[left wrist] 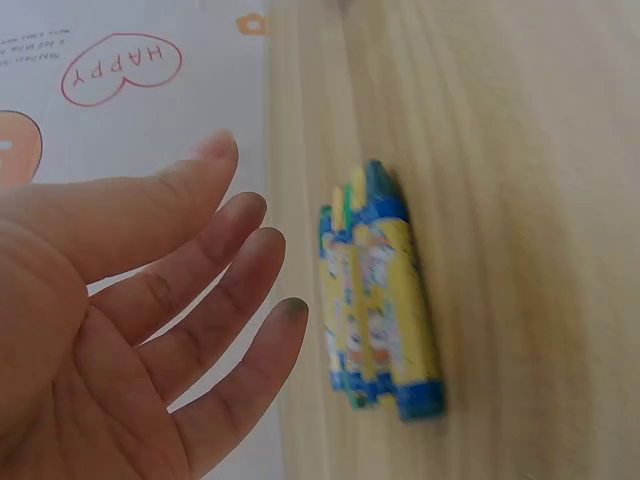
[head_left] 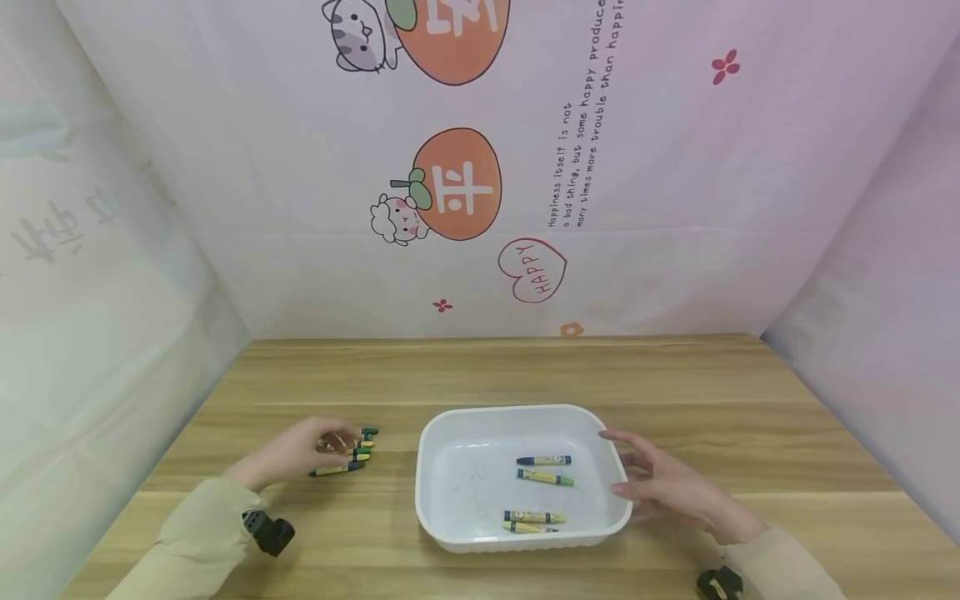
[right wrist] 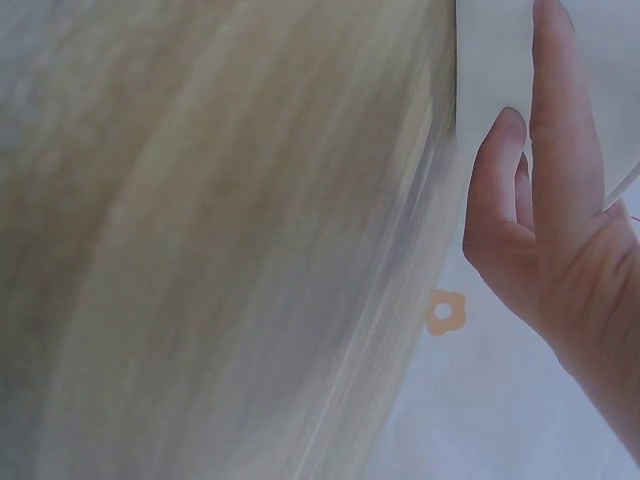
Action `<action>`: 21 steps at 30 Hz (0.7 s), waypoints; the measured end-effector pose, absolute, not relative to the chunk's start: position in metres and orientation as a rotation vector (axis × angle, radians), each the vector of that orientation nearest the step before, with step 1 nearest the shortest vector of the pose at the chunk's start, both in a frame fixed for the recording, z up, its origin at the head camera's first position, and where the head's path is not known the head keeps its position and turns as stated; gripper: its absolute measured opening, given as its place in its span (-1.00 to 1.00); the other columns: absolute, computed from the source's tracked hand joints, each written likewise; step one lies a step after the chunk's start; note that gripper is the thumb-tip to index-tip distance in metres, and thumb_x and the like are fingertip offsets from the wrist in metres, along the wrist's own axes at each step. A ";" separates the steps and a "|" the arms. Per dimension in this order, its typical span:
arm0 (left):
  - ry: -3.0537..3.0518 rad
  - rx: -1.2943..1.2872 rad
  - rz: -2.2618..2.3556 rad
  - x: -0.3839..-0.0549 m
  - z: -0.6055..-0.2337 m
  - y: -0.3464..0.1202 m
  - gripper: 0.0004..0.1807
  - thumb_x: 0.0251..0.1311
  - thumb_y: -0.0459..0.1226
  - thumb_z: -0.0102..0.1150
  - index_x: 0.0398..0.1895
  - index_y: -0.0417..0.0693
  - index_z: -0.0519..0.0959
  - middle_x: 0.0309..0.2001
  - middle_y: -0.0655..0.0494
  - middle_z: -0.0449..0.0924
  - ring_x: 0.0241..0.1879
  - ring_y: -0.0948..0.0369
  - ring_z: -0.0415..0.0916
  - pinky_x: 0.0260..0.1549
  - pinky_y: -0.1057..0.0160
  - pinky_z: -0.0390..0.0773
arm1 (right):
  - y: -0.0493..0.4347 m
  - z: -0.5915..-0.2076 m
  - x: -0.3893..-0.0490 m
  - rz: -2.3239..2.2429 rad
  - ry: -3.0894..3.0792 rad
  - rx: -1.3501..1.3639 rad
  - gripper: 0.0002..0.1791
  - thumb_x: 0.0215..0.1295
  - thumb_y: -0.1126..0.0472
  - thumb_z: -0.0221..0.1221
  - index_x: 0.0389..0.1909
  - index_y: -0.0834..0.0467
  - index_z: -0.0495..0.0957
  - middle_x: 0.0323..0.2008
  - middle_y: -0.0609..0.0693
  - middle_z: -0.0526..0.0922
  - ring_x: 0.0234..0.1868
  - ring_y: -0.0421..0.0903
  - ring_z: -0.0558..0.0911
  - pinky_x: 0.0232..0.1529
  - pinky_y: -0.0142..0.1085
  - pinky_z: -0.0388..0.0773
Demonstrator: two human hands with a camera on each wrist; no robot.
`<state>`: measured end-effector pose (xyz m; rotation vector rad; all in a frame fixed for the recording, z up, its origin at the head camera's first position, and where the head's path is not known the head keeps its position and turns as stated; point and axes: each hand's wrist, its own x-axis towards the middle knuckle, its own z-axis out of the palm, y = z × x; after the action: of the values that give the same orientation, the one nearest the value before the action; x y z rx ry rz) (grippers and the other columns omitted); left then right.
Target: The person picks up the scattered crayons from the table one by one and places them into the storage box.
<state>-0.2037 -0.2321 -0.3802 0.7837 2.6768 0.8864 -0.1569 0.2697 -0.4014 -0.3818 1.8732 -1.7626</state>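
Note:
My left hand (head_left: pixel 318 450) hovers at a small group of crayons on the left of the table. Its fingers are loosely bent, and the left wrist view shows nothing between them. Those crayons (left wrist: pixel 375 300) lie side by side in yellow and blue wrappers, with green, yellow and dark tips. At the middle stands a white plastic tray (head_left: pixel 465 543). Inside it are a dark blue crayon (head_left: pixel 543 460), a green crayon (head_left: pixel 545 477) and two yellowish crayons (head_left: pixel 534 517). My right hand (head_left: pixel 663 483) is at the tray's right rim, fingers mostly straight, thumb and forefinger tips against the edge.
The wooden table (head_left: pixel 480 375) runs back to a printed cloth backdrop (head_left: pixel 637 283). Pale cloth also hangs on the left and right sides. Bare wood shows between the left crayons and the tray.

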 end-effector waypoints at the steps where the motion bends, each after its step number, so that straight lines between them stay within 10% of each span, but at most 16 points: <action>1: 2.677 0.766 0.888 -0.202 -0.381 -0.234 -0.65 0.14 -0.31 0.26 0.00 -0.20 0.55 -0.16 0.04 0.62 -0.21 0.24 0.54 -0.25 0.32 0.58 | 0.270 -0.401 -0.157 -1.761 1.873 -0.386 -0.07 0.23 0.37 0.16 0.41 0.28 -0.29 0.18 0.63 0.03 -0.07 0.09 0.61 -0.16 0.12 0.58; 21: 2.645 0.708 0.886 -0.193 -0.392 -0.252 -0.63 0.10 -0.36 0.26 0.01 -0.26 0.53 -0.10 -0.05 0.61 -0.12 0.03 0.54 -0.18 0.12 0.61 | 0.269 -0.401 -0.154 -1.758 1.891 -0.399 -0.09 0.23 0.35 0.17 0.40 0.29 -0.26 0.15 0.58 0.10 -0.09 0.08 0.61 -0.16 0.12 0.58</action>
<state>-0.1926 -0.2516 -0.3922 0.7082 2.6446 0.8857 -0.1542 0.2686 -0.4009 -0.3994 1.8912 -1.7582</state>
